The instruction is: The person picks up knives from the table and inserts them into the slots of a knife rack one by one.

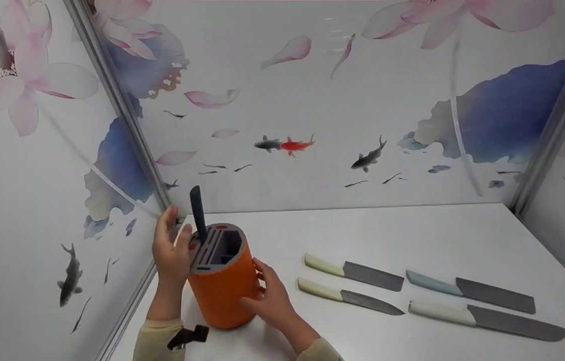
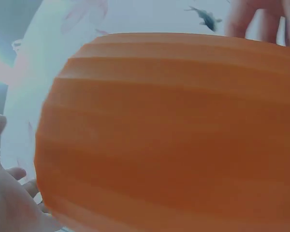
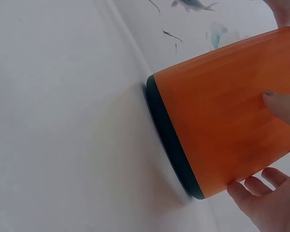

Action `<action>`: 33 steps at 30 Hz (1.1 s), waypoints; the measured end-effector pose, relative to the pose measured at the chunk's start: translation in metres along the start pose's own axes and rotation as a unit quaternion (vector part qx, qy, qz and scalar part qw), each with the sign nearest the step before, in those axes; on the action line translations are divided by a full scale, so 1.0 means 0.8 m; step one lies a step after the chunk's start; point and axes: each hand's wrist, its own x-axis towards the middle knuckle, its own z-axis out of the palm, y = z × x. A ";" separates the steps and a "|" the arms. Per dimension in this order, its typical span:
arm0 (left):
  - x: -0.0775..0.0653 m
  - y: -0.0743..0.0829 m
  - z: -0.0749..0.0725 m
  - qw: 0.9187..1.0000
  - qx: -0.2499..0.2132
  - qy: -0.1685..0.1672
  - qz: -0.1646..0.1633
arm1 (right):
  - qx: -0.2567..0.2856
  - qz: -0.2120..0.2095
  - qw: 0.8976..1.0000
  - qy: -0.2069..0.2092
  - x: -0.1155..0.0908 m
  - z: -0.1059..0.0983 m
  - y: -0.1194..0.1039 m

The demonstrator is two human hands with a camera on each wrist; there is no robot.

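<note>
An orange knife block [image 1: 224, 296] with a grey slotted top stands at the left of the table, leaning slightly. A dark handle [image 1: 197, 213] rises from its top; whatever is below is hidden in the slot. My right hand [image 1: 276, 298] grips the block's right side, thumb across the front and fingers around the far side. At the upper left side, my left hand [image 1: 171, 255] lies against the block near the rim, fingers pointing up. The block's dark base [image 3: 171, 140] is close over the table in the right wrist view.
To the right on the white table [image 1: 362, 230] lie a cleaver with a cream handle [image 1: 355, 271], a pointed cream-handled knife [image 1: 350, 296], a blue-handled cleaver [image 1: 470, 291] and a long white-handled knife [image 1: 488, 321]. Printed wall panels [image 1: 312, 105] enclose the back and sides.
</note>
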 end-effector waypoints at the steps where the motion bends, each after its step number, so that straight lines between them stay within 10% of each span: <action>1: -0.006 -0.007 -0.003 1.000 -0.004 0.002 -0.002 | -0.001 0.001 1.000 -0.001 0.000 0.000 0.000; 19: -0.079 -0.130 -0.019 0.985 -0.128 -0.117 0.018 | 0.001 -0.020 1.000 0.013 -0.009 -0.012 -0.002; 33: -0.088 -0.140 -0.016 0.980 -0.147 -0.135 -0.013 | -0.087 -0.052 0.995 0.003 -0.016 -0.058 0.000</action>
